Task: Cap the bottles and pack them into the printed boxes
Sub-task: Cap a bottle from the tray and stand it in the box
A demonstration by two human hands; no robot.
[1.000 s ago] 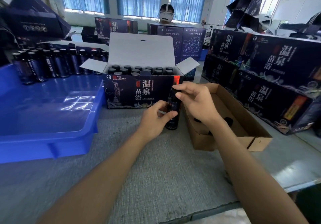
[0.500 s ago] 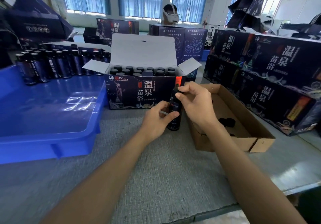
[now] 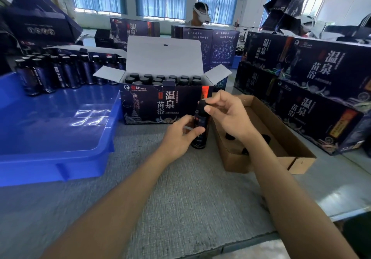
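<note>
1: One bottle (image 3: 201, 122) in work. Stands on the table (image 3: 180, 198), just in front of the open printed box (image 3: 152, 106), R front corner, beside the cardboard tray (image 3: 236, 163).

2: Hands?

1: L hand (image 3: 179, 137) wraps the lower body of the bottle. R hand (image 3: 226, 116) pinches the cap (image 3: 202, 103) on top betw. thumb and fingers. Step, as I judge it: screwing the cap on. Can't tell if it sits square or how far down it is.

2: Risks from here?

1: (a) Cross-thread, if the cap goes on tilted; it would feel tight but not seal. (b) Bottle spins with the cap if L grip is slack, so the cap ends up loose. (c) Tip-over: tall, narrow, and all the twist force is at the top. Contents not visible, so spill risk unknown.

2: And at packing?

1: Box looks nearly full, capped tops (image 3: 160, 78) in rows; free slots prob. at the front, hidden by the front wall. Lowering blind could hit a neighbour's cap or catch the small front flap. Side flaps stand open, no issue there.

2: Supply?

1: Loose caps (image 3: 229, 136) in the cardboard tray, more bottles (image 3: 60, 72) at the back of the blue bin (image 3: 60, 166). R forearm lies over the tray wall; a fast reach could drag it.
</note>
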